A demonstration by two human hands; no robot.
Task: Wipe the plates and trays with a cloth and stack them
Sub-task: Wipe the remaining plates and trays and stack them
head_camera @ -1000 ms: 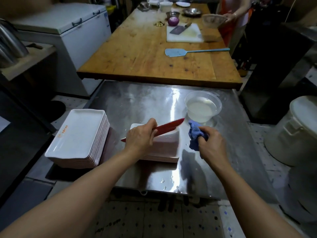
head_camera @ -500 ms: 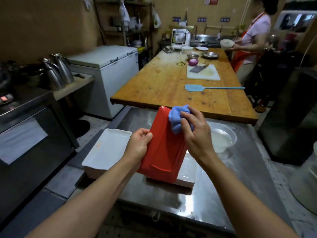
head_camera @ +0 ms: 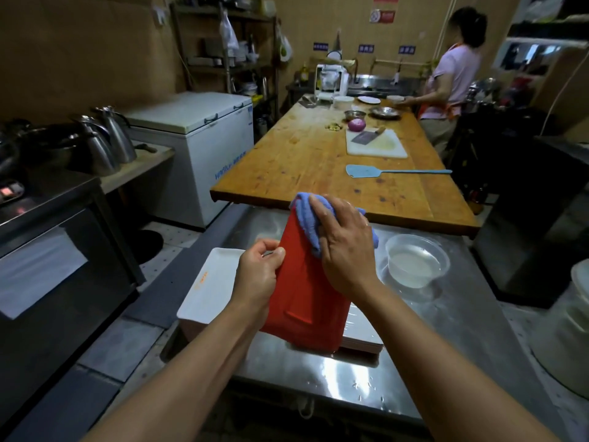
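A red tray (head_camera: 307,295) stands tilted up on its near end, its underside facing me, resting on a low stack of white trays (head_camera: 363,336) on the steel table (head_camera: 452,339). My left hand (head_camera: 258,279) grips the red tray's left edge. My right hand (head_camera: 345,247) presses a blue cloth (head_camera: 306,215) against the tray's upper part, fingers spread over the cloth. A second stack of white rectangular trays (head_camera: 210,279) lies to the left of the red tray, partly hidden by my left hand.
A clear plastic bowl of water (head_camera: 416,261) sits on the steel table to the right. Beyond it runs a wooden table (head_camera: 306,161) with a cutting board, cleaver, onion and blue spatula. A person stands at its far right. An oven stands left, a white bin right.
My head has lifted, showing more of the room. The red tray was raised from flat on the stack to standing up. My right hand spread the cloth wider over the tray's top.
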